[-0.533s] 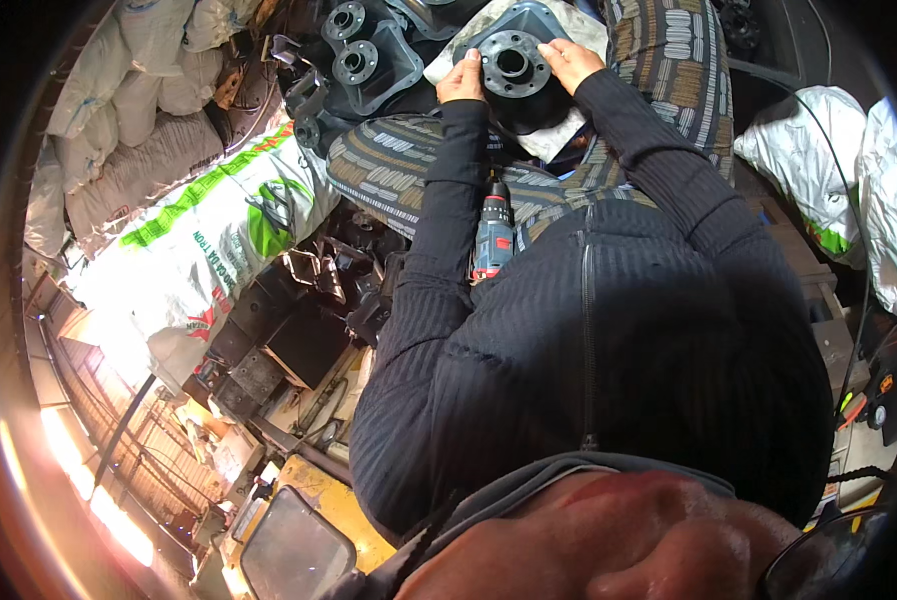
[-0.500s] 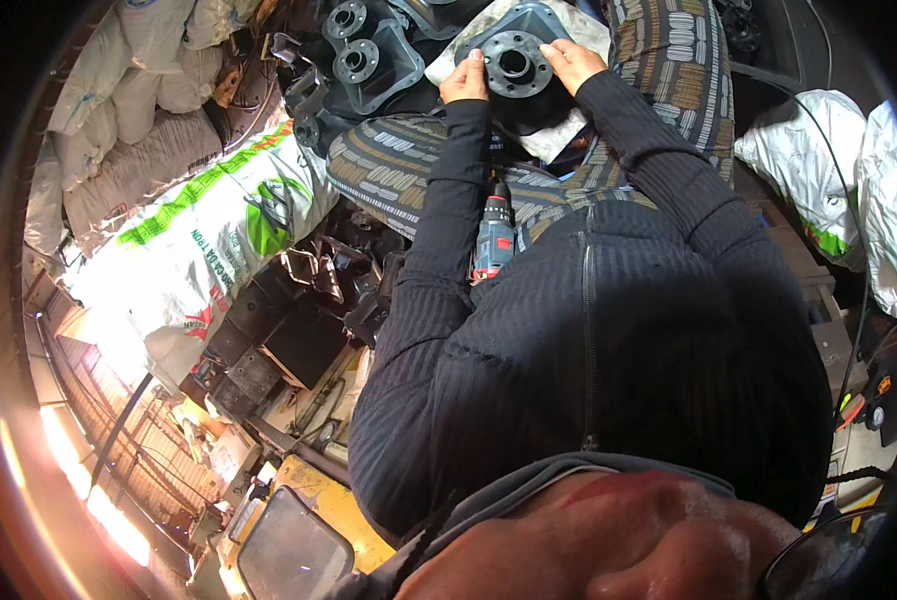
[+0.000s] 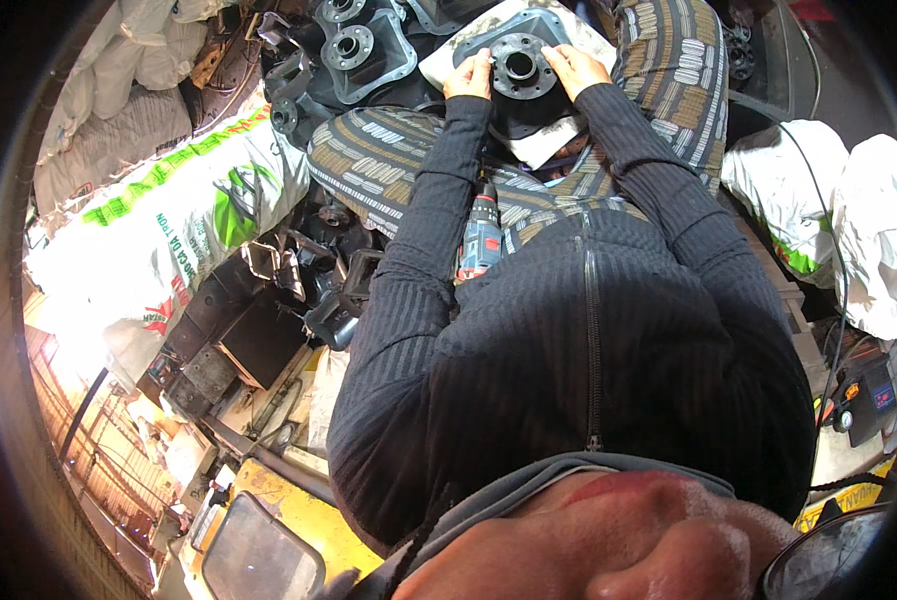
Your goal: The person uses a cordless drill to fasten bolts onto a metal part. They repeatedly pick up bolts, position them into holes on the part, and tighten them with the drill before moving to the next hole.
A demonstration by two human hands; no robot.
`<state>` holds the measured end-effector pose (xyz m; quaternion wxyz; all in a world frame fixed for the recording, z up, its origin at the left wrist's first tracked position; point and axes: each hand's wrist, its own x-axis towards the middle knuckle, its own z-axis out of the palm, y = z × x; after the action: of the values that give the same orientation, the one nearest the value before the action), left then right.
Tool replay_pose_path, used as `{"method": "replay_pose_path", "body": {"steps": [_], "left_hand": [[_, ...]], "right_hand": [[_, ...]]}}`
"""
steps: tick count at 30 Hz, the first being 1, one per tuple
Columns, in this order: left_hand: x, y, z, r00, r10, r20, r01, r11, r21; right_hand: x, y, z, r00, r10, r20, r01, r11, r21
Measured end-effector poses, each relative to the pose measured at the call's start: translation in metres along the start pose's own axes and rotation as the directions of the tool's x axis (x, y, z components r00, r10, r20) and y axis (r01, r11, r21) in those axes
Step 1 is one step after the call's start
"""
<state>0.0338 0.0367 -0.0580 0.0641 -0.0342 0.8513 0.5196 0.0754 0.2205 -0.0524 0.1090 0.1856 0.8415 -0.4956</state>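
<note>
A dark metal housing (image 3: 539,25) with a round flange (image 3: 520,88) and a raised central hub lies on a pale sheet (image 3: 560,140) between my knees. Bolt holes ring the hub. My left hand (image 3: 471,76) is closed on the left rim of the flange, thumb and fingers pinched together. On the opposite rim, my right hand (image 3: 577,72) grips with its thumb near the flange face; its other fingers are partly hidden. A cordless drill (image 3: 482,236) with a grey and red body rests by my left forearm, chuck pointing away from me.
Several similar flanged housings (image 3: 351,48) are piled at the far left. Below them lie smaller dark metal parts (image 3: 334,310). A large white and green sack (image 3: 194,215) stands at left, white sacks (image 3: 784,190) at right. A black cable (image 3: 835,190) hangs down the right side.
The view has shifted a little, so the surroundings sit further left. Both hands keep their places on the flange rim, and the drill still lies beside my left forearm.
</note>
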Motion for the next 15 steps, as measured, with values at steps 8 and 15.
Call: {"method": "replay_pose_path", "body": {"steps": [8, 15], "left_hand": [[0.011, -0.014, -0.005, 0.99, -0.035, 0.14, 0.045, 0.997, -0.066], [0.002, 0.026, -0.043, 0.92, -0.234, 0.314, 0.305, 0.931, -0.2]], "right_hand": [[0.008, 0.007, 0.003, 0.998, -0.061, -0.007, 0.06, 0.99, -0.13], [0.009, 0.011, 0.008, 0.996, -0.086, -0.018, 0.083, 0.984, -0.158]]}}
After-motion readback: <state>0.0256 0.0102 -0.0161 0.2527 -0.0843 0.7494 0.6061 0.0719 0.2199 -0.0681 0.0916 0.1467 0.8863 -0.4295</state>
